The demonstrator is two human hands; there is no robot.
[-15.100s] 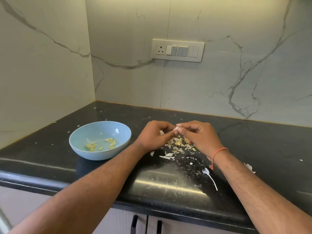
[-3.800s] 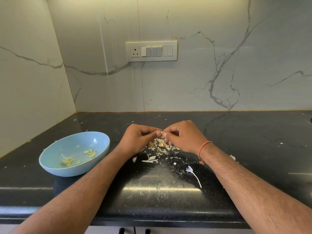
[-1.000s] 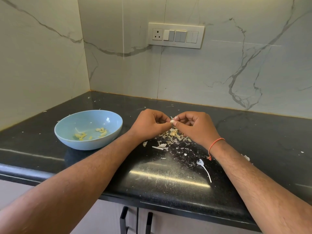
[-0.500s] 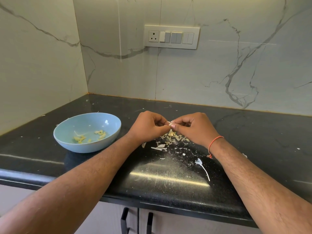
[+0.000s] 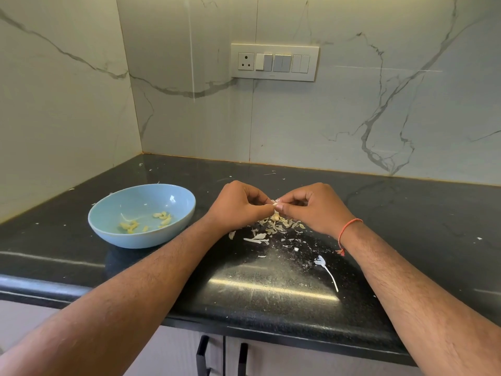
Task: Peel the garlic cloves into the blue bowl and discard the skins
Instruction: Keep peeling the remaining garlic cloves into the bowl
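My left hand [image 5: 238, 207] and right hand [image 5: 317, 210] meet in the middle of the frame. Both pinch one small clove [image 5: 276, 204] just above the skins [image 5: 279, 226] on the counter [image 5: 406, 213]. The bowl [image 5: 141, 238] sits to the left with peeled cloves [image 5: 162, 217] inside.

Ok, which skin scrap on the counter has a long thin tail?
The white scrap beside the right forearm, apart from the pile, whose flakes are short.
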